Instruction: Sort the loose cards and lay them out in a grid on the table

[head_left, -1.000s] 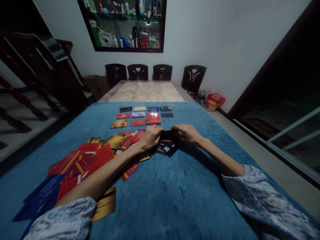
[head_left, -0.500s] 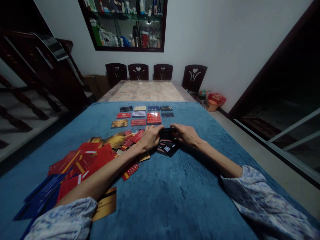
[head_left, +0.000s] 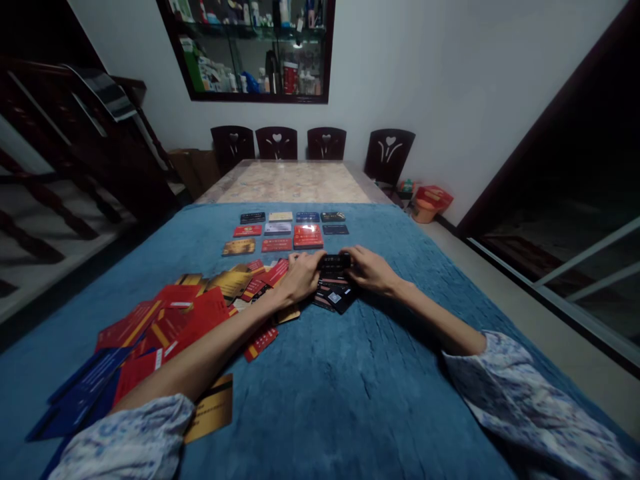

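Between them, my left hand (head_left: 303, 275) and my right hand (head_left: 371, 269) grip black cards (head_left: 335, 262) by the two ends, fingers closed. How many cards are in the grip I cannot tell. Just below lie loose black cards (head_left: 340, 298), one with a white square code. Under and beside my left forearm spreads a heap of red cards (head_left: 203, 317), gold cards (head_left: 231, 283) and blue cards (head_left: 90, 387). Past my hands, rows of sorted cards lie flat, among them a red stack (head_left: 308, 237), a gold card (head_left: 239, 247) and a dark card (head_left: 335, 230).
A blue cloth (head_left: 320, 393) covers the near part of the table, and the patterned tabletop (head_left: 305, 181) shows beyond it. Several dark chairs (head_left: 277, 143) stand at the far end. An orange bin (head_left: 429, 205) is on the floor at the right.
The black cards between my hands have tipped so that more of their printed face shows. Both hands stay in nearly the same place; the other cards lie as before.
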Demonstrator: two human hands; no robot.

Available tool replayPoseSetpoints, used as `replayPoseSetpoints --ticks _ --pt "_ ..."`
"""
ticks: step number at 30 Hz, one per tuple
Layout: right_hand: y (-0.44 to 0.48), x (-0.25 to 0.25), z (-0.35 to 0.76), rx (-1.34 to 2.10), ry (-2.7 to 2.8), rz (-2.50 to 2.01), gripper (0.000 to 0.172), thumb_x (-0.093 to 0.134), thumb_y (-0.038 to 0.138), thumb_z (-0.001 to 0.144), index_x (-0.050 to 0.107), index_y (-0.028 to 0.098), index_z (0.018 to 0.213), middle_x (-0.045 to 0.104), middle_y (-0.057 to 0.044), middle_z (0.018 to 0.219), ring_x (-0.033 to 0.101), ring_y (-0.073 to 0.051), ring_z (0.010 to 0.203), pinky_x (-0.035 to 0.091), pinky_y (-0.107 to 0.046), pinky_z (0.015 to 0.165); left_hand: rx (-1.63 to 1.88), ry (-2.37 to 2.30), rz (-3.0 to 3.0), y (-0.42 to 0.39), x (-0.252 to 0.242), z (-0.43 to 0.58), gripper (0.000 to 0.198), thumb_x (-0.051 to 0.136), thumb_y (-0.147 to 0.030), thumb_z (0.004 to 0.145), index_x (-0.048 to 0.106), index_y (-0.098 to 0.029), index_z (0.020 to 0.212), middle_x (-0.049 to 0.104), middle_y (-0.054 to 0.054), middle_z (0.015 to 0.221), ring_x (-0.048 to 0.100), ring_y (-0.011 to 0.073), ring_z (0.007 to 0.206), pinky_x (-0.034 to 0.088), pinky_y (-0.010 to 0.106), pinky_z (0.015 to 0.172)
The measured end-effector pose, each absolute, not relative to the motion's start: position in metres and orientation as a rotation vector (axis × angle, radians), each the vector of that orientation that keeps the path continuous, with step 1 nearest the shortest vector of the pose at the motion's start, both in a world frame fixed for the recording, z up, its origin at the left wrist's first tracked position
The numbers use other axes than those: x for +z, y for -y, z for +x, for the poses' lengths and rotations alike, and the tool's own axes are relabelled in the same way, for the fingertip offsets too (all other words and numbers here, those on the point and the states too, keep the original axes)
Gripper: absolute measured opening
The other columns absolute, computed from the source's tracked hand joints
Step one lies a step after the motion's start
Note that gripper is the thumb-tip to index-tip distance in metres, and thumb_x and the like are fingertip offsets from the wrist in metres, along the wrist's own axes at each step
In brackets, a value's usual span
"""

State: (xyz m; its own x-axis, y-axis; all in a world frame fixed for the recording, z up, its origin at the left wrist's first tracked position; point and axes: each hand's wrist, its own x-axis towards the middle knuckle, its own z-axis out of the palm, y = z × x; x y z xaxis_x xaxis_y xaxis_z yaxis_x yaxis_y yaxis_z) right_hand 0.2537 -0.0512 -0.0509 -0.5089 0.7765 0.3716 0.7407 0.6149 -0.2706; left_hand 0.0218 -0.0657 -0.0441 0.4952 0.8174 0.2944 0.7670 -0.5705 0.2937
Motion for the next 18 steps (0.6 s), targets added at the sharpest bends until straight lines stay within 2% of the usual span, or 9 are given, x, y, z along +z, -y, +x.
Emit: replayPoseSetpoints --ticks 5,11,18 --pt "0.0501 -0.0527 0.2567 0.135 2.381 -1.134 0.047 0.065 0.023 0.081 0.055 0.022 0.127 0.058 -0.009 0.108 0.060 -0.024 0.097 0.052 -0.039 0.084 0.638 -1.395 2.562 0.0648 -0.0423 0.0229 0.052 0.047 -0.011 0.086 0.054 -0.016 0.137 0.070 0.013 0.124 0.061 0.0299 0.111 0.040 0.050 0.101" --pt "0.0484 -0.0537 0.2585 0.136 2.389 -1.094 0.057 0.068 0.020 0.078 0.052 0.023 0.133 0.055 -0.009 0.108 0.057 -0.026 0.100 0.052 -0.044 0.087 0.611 -1.389 2.540 0.0638 -0.0378 0.0210 0.053 0.055 -0.016 0.084 0.054 -0.016 0.138 0.068 0.014 0.128 0.059 0.0312 0.117 0.040 0.051 0.102" --pt "0.0468 -0.0514 0.2627 0.114 2.441 -1.093 0.055 0.066 0.029 0.085 0.054 0.021 0.137 0.058 -0.013 0.112 0.057 -0.029 0.104 0.053 -0.048 0.092 0.574 -1.383 2.547 0.0634 -0.0365 0.0196 0.059 0.060 -0.021 0.082 0.051 -0.015 0.140 0.064 0.016 0.134 0.054 0.0335 0.122 0.037 0.054 0.106"
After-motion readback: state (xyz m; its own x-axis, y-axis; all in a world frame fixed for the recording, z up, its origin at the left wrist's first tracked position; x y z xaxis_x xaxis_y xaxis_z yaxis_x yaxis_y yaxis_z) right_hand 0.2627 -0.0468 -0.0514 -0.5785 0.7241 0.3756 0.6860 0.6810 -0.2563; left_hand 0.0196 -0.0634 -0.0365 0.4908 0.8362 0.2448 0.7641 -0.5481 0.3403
